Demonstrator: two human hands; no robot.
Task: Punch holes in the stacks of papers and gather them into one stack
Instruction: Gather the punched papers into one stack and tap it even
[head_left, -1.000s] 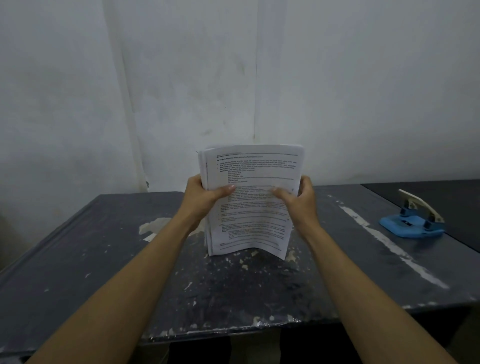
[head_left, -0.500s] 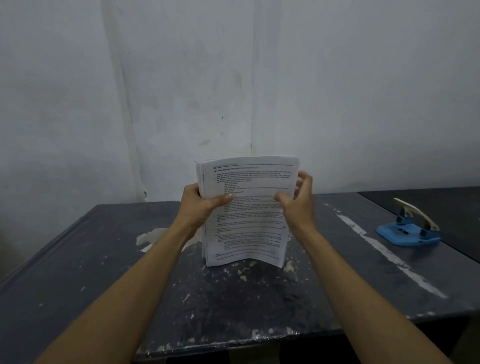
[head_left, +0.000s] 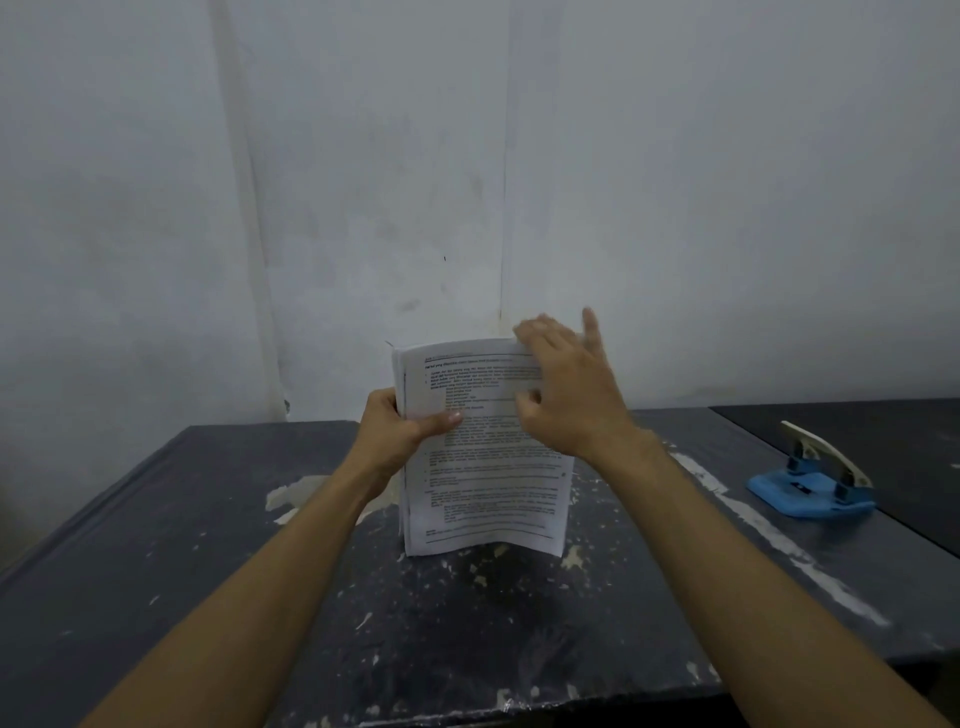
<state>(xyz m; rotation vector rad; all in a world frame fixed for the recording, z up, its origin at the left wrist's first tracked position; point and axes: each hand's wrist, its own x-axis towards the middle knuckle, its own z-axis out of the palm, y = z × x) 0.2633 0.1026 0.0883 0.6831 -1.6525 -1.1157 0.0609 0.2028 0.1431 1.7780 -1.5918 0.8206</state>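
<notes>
A paper stack (head_left: 483, 483) is stood upright on the surface (head_left: 208, 571), pinched at its left edge by the left hand (head_left: 400, 431). The right hand (head_left: 571, 395) is laid over the top right corner, grip spread, blurred. A hole punch (head_left: 810, 483) is set well apart.

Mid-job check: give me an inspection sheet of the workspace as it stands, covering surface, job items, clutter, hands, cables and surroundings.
Surface: dark table, worn, with pale chipped patches and a pale streak on its right part.
Job's things: paper stack stands upright on its bottom edge at the table's middle, printed page facing the camera; blue hole punch sits at far right, untouched.
Clutter: nothing seen beyond paint flecks.
Hands: left hand grips the stack's left edge; right hand lies at the stack's top right, fingers blurred, so its grip is unclear.
Cables: nothing seen.
Surroundings: bare whitish wall behind; a second dark surface adjoins on the right.
</notes>
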